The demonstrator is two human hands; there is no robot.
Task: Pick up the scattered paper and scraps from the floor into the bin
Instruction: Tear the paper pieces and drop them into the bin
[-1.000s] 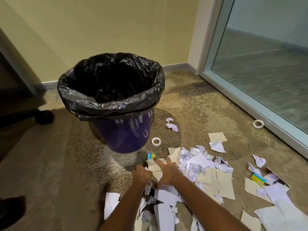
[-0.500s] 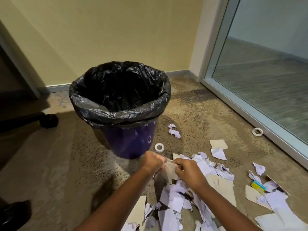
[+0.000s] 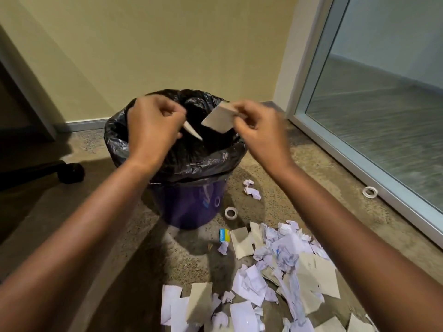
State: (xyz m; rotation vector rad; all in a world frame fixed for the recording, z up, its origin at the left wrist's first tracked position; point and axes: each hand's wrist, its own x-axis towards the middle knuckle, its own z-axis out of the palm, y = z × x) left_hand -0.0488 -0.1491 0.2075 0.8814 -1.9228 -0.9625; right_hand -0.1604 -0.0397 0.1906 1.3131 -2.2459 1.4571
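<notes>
Paper scraps are lying heaped on the floor while both hands are hovering over the bin.
The left hand is curling around a thin white sliver and the right hand is pinching a tan card piece, both above the mouth of the black liner. A tape roll is sitting just beside the bin's purple wall, and a second roll is lying well apart to the right.

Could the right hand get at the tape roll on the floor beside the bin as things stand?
Probably yes, once freed: the right hand pinches a card piece above the bin, so it must drop that first. The tape roll lies in the open on bare floor, nothing over it.
</notes>
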